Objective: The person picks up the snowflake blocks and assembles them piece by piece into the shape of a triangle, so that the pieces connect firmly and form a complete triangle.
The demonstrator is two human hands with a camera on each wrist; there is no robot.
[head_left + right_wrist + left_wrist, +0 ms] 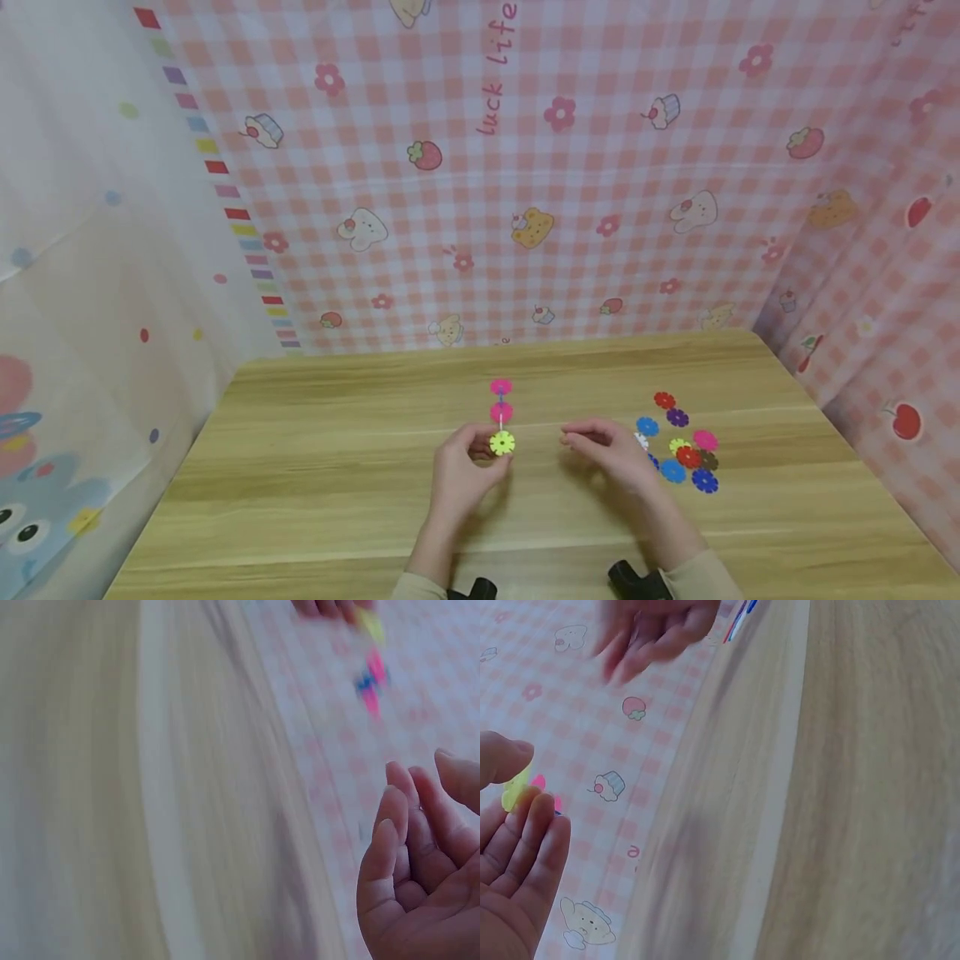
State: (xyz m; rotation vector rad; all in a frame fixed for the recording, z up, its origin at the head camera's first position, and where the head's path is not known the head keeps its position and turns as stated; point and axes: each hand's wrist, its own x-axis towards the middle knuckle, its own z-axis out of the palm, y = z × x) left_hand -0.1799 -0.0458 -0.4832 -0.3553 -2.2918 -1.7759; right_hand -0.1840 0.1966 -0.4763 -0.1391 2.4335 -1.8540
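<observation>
My left hand (467, 471) pinches a yellow notched disc (502, 442) between thumb and fingers. From it a chain of snowflake discs leads away: a pale one seen edge-on, a pink disc (501, 412), a blue one edge-on, and a pink disc (501, 387) at the far end. In the left wrist view, fingertips partly cover the yellow disc (513, 793). My right hand (618, 458) hovers to the right of the chain, fingers loosely bent. Nothing lies between its thumb and fingertips (386, 832) in the right wrist view.
Several loose notched discs lie scattered on the wooden table (337, 467) beyond my right hand, among them a red disc (664, 401), a purple disc (677, 417), a pink disc (706, 440) and a dark blue disc (705, 481). A checked curtain (480, 183) hangs behind the table.
</observation>
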